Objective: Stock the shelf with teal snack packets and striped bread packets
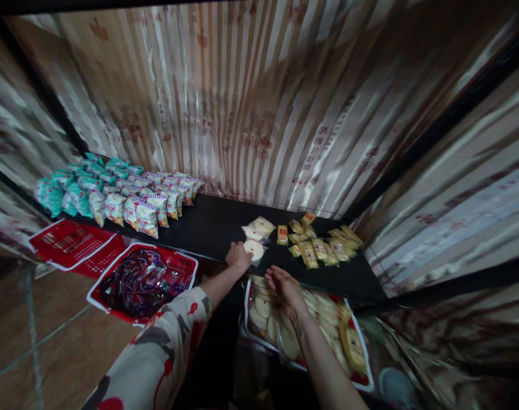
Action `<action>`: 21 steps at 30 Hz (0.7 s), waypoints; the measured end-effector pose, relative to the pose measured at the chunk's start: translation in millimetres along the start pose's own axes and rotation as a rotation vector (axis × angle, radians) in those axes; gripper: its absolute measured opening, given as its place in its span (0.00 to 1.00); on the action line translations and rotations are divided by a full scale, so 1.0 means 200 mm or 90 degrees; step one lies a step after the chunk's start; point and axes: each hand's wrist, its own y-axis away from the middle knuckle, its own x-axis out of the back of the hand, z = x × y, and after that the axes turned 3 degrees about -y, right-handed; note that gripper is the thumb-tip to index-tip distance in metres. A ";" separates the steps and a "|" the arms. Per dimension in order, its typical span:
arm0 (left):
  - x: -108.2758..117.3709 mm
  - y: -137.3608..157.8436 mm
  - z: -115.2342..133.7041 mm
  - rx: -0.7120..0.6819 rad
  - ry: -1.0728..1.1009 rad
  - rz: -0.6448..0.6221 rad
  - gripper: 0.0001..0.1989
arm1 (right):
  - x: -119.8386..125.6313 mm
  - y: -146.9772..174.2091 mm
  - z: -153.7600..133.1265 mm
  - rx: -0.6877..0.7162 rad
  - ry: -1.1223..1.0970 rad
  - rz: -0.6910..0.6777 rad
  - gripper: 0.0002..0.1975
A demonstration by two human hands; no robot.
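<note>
My left hand (238,257) is closed at the left edge of a clear packet of round white crackers (254,250) at the front of the black shelf (216,219). Right behind that one lie other cracker packets (261,225) of the same kind. My right hand (287,287) hovers palm inward over a red and white basket (247,319), its fingers slightly bent and apart, with nothing seen in them. Many more round cracker packets (261,306) fill this basket, along with yellow packets (354,348) at its right side.
Small yellow snack packets (319,249) lie to the right on the shelf. White puffed bags (146,216) and teal bags (77,199) stand in rows at the left. Below the shelf's left part are a red basket of dark purple packets (143,279) and another red basket (75,242).
</note>
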 end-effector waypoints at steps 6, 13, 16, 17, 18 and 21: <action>0.04 0.04 -0.01 -0.036 -0.046 0.006 0.11 | -0.01 0.02 0.05 0.077 0.011 0.031 0.10; 0.09 -0.04 -0.10 -0.012 0.025 -0.006 0.07 | -0.15 -0.09 0.13 0.177 0.144 0.066 0.11; 0.11 -0.12 -0.16 0.040 0.084 -0.034 0.08 | -0.21 -0.14 0.16 0.260 0.280 0.034 0.15; 0.11 -0.14 -0.17 0.057 0.108 -0.040 0.08 | -0.22 -0.15 0.17 0.300 0.336 0.017 0.16; 0.12 -0.16 -0.18 0.073 0.134 -0.046 0.09 | -0.23 -0.15 0.17 0.349 0.396 -0.002 0.17; 0.17 -0.19 -0.19 0.111 0.221 -0.083 0.14 | -0.25 -0.14 0.19 0.488 0.555 -0.076 0.21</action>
